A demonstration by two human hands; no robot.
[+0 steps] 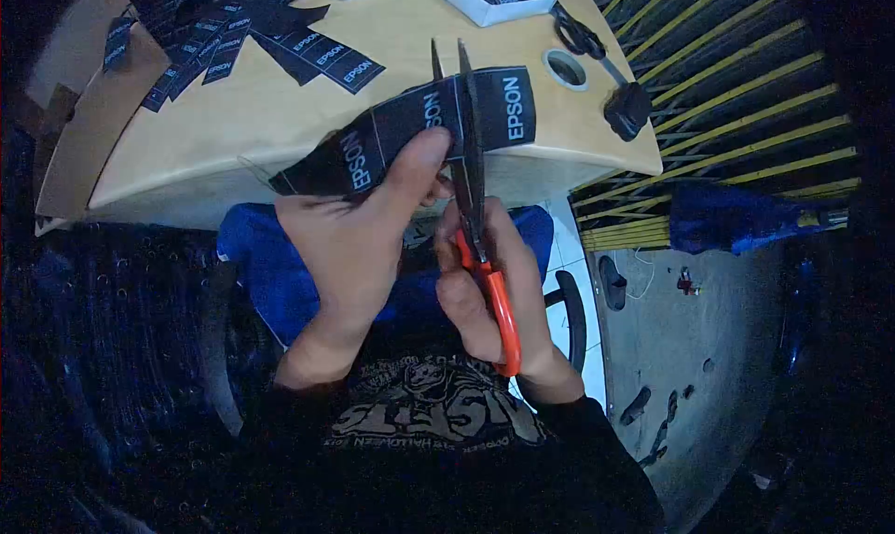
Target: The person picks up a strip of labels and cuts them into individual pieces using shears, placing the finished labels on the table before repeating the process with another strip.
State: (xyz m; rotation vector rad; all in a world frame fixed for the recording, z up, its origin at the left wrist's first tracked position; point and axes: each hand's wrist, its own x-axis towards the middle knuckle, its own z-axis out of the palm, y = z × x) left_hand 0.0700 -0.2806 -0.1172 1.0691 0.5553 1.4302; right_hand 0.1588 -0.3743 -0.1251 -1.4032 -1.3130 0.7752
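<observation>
A black strip with white EPSON labels (387, 125) is pinched in my left hand (359, 240), thumb on top near its lower edge. My right hand (499, 296) is wrapped round the red handles of a pair of scissors (473, 142). The blades point away from me, slightly apart, and cross the strip between two EPSON labels. The right end of the strip extends past the blades. Both hands are close together over the table's front edge.
On the table (252, 124), more black EPSON pieces (317, 54) lie at the back left. A white box (489, 7), a tape roll (565, 69) and black-handled scissors (580, 35) are at the back right. Cardboard (107, 128) stands left; a folding gate (727, 77) is right.
</observation>
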